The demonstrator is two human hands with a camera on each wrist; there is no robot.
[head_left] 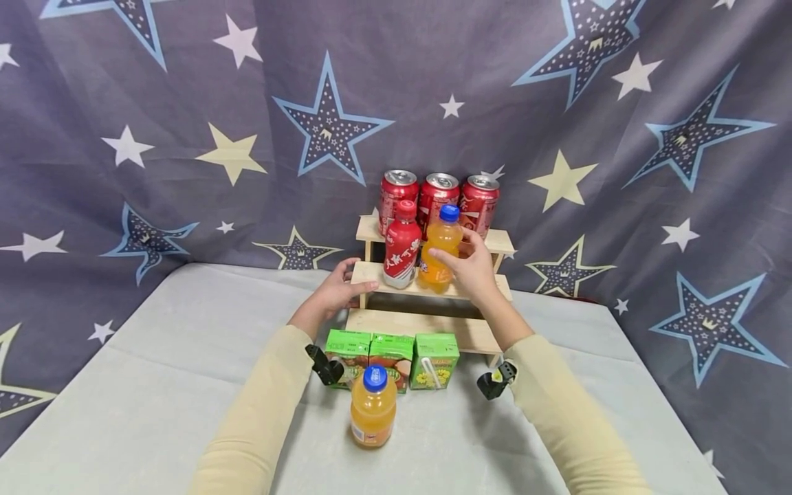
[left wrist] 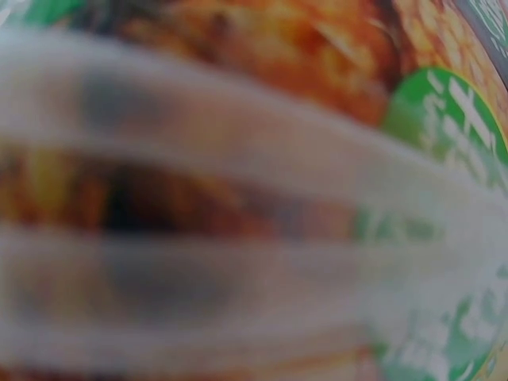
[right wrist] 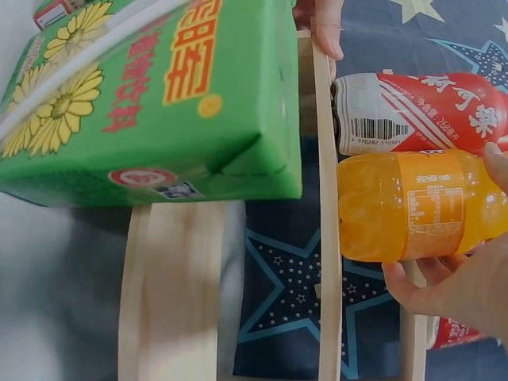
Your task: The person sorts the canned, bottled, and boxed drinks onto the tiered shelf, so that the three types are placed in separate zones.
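My right hand grips a small orange soda bottle with a blue cap, thumb on one side and fingers behind. The bottle stands upright on the middle step of a wooden tiered rack, beside a red cola bottle. In the right wrist view, the orange bottle's base meets the step's edge. My left hand holds the left end of that middle step, thumb over the top. Blurred in the left wrist view is a drink carton close to the lens, with pale straw-like bands across it; that hand is hidden there.
Three red cans stand on the rack's top step. Several green drink cartons line up in front of the rack on the white tabletop. Nearer me stands another orange drink bottle. A star-patterned curtain hangs behind.
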